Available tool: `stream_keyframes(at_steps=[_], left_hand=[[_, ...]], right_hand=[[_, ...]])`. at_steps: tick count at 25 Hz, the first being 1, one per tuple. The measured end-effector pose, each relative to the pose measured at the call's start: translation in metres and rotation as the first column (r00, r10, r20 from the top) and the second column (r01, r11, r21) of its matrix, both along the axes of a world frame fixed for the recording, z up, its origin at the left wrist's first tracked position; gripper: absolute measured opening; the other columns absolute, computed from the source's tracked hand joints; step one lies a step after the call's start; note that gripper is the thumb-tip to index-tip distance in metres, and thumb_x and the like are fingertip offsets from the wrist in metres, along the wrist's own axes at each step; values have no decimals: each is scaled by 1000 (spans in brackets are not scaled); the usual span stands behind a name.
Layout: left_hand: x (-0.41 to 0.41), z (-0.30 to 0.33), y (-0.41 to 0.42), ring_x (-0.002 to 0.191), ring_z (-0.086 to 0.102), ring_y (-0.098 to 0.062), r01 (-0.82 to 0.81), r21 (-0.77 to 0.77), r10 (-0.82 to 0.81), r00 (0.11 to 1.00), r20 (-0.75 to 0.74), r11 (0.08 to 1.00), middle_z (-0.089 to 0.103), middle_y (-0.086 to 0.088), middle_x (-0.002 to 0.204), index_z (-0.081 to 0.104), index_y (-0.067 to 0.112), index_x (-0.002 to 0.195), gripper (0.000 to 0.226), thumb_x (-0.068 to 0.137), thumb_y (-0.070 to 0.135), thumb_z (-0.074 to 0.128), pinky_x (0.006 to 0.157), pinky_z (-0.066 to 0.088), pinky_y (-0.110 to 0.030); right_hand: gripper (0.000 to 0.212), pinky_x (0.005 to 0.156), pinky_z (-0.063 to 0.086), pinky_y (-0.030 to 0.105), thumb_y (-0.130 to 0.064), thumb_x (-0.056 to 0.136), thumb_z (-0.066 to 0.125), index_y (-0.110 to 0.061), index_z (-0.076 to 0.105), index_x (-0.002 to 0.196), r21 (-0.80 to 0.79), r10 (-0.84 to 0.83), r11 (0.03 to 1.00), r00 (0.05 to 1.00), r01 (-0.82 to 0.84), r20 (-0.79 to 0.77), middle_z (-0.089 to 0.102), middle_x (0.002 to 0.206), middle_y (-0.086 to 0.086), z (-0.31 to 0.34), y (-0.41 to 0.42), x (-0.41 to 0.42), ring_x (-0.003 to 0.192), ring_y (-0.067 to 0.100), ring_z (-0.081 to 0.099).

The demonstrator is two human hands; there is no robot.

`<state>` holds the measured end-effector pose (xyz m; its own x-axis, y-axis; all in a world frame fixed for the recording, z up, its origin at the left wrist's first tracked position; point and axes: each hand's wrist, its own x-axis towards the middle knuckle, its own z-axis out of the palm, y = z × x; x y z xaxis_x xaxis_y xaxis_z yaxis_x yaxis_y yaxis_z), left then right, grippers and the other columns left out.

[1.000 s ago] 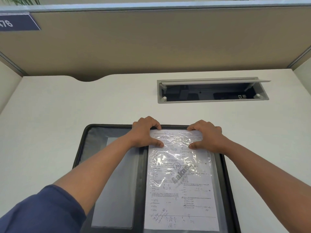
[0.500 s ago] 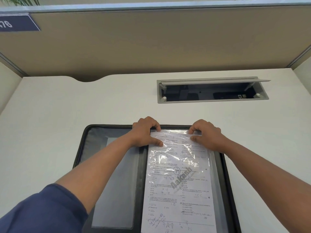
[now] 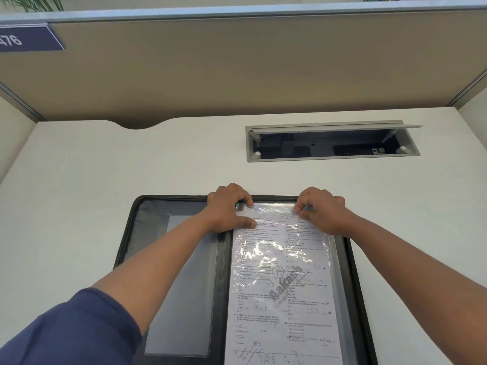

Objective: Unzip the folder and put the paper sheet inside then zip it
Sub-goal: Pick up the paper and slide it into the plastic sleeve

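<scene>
- Folder (image 3: 184,259) lies open flat on white surface (image 3: 79,206), unzipped.
- Paper sheet (image 3: 282,285) sits in the right-half clear sleeve (image 3: 333,259).
- Left hand (image 3: 229,209): fingers curled over the sleeve's top-left corner, thumb pressing the sheet.
- Right hand (image 3: 322,209): pinching the sleeve's top-right edge.
- Both forearms reach straight forward.
</scene>
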<state>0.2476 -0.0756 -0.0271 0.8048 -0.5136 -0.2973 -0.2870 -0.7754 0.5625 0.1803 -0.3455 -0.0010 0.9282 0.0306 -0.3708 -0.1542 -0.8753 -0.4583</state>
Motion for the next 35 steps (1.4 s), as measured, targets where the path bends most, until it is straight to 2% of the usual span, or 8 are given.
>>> stream_keyframes(at_steps=[6, 9, 12, 14, 18, 22, 27, 35], left_hand=[[-34, -12, 5, 135, 33, -20, -79, -2, 77, 977, 201, 997, 39, 5, 146, 42, 30, 145, 68, 88, 59, 65, 107, 25, -40], [-70, -17, 22, 136, 36, -23, -141, -46, 148, 952, 267, 989, 42, 0, 147, 45, 24, 145, 56, 98, 55, 49, 109, 28, -43], [-112, -19, 42, 136, 42, -22, -104, -46, 112, 964, 241, 994, 50, 3, 145, 52, 25, 139, 52, 97, 52, 37, 112, 35, -51], [-141, -16, 53, 146, 33, -21, -41, 11, 38, 979, 201, 999, 43, 6, 155, 48, 29, 146, 59, 95, 55, 33, 118, 30, -52], [-194, -1, 68, 157, -1, -17, 72, 167, -92, 989, 114, 983, 6, 13, 169, 14, 39, 160, 77, 92, 70, 32, 125, 5, -43], [-236, 5, 77, 154, -21, -13, 119, 237, -141, 987, 78, 964, -14, 19, 167, -5, 46, 159, 91, 87, 80, 39, 124, -11, -42], [-260, -4, 67, 149, -34, -20, 93, 311, -112, 993, 44, 946, -30, 17, 163, -15, 41, 158, 94, 88, 81, 33, 122, -19, -51], [-247, -9, 62, 148, -37, -20, 102, 307, -112, 994, 15, 946, -31, 18, 162, -17, 42, 157, 96, 86, 83, 35, 120, -19, -56]], right_hand=[[19, 98, 31, 45, -30, 98, 60, -40, 69, 111, -160, 8, 987, 990, 15, 139, 57, 128, -14, -12, 2, -7, 118, 17, 51], [38, 103, 28, 46, -37, 96, 58, -35, 56, 134, -117, -48, 990, 960, 83, 274, 50, 139, -9, -16, 7, -33, 127, 20, 45], [45, 103, 31, 48, -41, 94, 60, -32, 55, 137, -75, -20, 996, 939, 49, 343, 50, 140, -7, -13, 15, -70, 129, 22, 44], [46, 103, 31, 46, -46, 93, 60, -34, 56, 136, -79, 50, 997, 952, -27, 303, 49, 143, -10, -12, 24, -98, 133, 19, 41], [51, 104, 26, 43, -62, 87, 53, -44, 52, 135, -135, 112, 987, 979, -89, 173, 41, 149, -19, -13, 43, -150, 141, 12, 31], [60, 114, 14, 45, -66, 91, 43, -48, 33, 148, -167, 124, 980, 989, -109, 82, 14, 165, -19, -24, 43, -197, 152, 13, 6], [60, 111, 10, 43, -67, 92, 20, -46, 37, 146, -243, -47, 967, 992, 75, 117, 15, 167, -10, -27, 43, -231, 153, 17, 4], [75, 114, 18, 53, -76, 86, 42, -49, 19, 152, -229, -353, 911, 936, 342, -3, -1, 169, 4, -23, 46, -260, 153, 27, 2]])
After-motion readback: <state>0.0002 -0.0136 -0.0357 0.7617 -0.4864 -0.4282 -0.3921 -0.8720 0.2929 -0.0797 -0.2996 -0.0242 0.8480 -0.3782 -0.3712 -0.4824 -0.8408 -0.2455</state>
